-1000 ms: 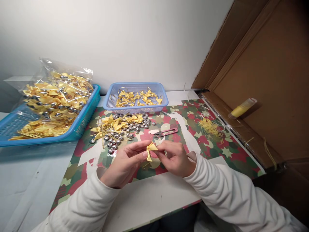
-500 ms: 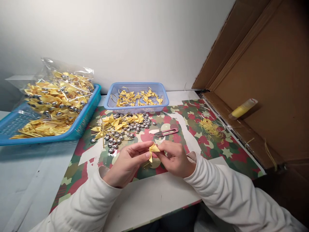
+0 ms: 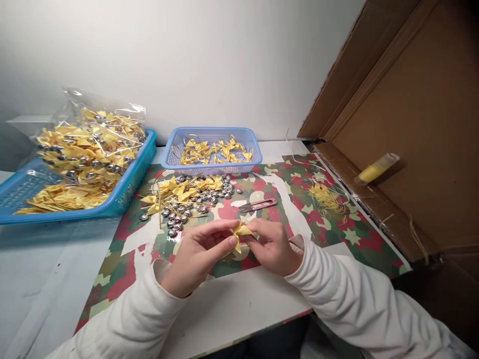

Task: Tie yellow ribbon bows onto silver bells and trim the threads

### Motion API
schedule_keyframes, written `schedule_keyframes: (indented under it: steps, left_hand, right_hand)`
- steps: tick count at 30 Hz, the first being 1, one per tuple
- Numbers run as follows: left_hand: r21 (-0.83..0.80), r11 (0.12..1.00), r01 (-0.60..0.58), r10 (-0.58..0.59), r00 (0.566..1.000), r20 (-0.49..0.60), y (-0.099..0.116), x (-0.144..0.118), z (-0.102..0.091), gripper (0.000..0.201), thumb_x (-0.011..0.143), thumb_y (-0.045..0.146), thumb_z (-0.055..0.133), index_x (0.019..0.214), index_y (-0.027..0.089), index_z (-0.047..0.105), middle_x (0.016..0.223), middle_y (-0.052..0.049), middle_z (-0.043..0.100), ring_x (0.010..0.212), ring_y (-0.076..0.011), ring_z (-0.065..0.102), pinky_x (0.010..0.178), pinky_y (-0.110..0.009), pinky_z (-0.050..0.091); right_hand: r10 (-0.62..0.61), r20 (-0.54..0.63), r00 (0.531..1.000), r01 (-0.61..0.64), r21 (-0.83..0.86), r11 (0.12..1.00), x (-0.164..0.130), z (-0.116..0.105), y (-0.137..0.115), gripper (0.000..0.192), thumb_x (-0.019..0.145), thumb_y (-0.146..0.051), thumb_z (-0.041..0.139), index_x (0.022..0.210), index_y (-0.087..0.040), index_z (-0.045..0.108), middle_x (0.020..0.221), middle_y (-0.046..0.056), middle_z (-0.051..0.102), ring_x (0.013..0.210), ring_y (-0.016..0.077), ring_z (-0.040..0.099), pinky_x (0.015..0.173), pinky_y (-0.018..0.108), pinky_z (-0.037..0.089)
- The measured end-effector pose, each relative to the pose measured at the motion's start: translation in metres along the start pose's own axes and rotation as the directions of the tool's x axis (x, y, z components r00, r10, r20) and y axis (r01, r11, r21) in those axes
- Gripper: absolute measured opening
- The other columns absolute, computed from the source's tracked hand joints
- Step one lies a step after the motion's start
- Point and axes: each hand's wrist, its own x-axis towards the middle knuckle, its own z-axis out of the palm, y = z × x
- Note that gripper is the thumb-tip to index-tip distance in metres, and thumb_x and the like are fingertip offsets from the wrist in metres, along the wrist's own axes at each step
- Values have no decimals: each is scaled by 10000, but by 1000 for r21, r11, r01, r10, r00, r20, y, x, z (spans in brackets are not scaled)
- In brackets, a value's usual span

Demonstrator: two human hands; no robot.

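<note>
Head view, yellow ribbon bow: between both hands, over the patterned sheet
Left hand: thumb and fingers pinched on its left side
Right hand: pinched on its right tip
Handling: likely light, soft, easily creased; best held mid-bow

Light falls brightest on the far wall, dimming toward the shadowed cardboard at right. Glare streaks the clear bag at left. Wide-angle distortion stretches the near sleeves.
</note>
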Motion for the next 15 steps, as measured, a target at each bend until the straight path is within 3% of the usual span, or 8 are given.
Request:
schedule_keyframes:
  steps: [9, 15]
  left_hand:
    - [26, 999, -37, 39, 997, -63, 1, 2, 3, 305, 592, 273, 873, 870, 180, 789, 678, -33, 720, 635, -149, 644, 566, -229, 543]
    - [105, 992, -67, 72, 996, -50, -2, 2, 2, 282, 638, 266, 844, 893, 165, 779, 702, -48, 722, 648, -161, 644, 567, -241, 534]
  right_hand:
    - [144, 27, 989, -143, -4, 990, 4, -1, -2, 154, 897, -172, 529, 813, -175, 658, 670, 1, 671, 580, 107, 576, 572, 217, 457]
    - [240, 39, 970, -242, 53, 969, 2, 2, -3, 141, 889, -190, 537, 797, -174, 644, 671, 1, 652, 603, 117, 581, 565, 220, 448]
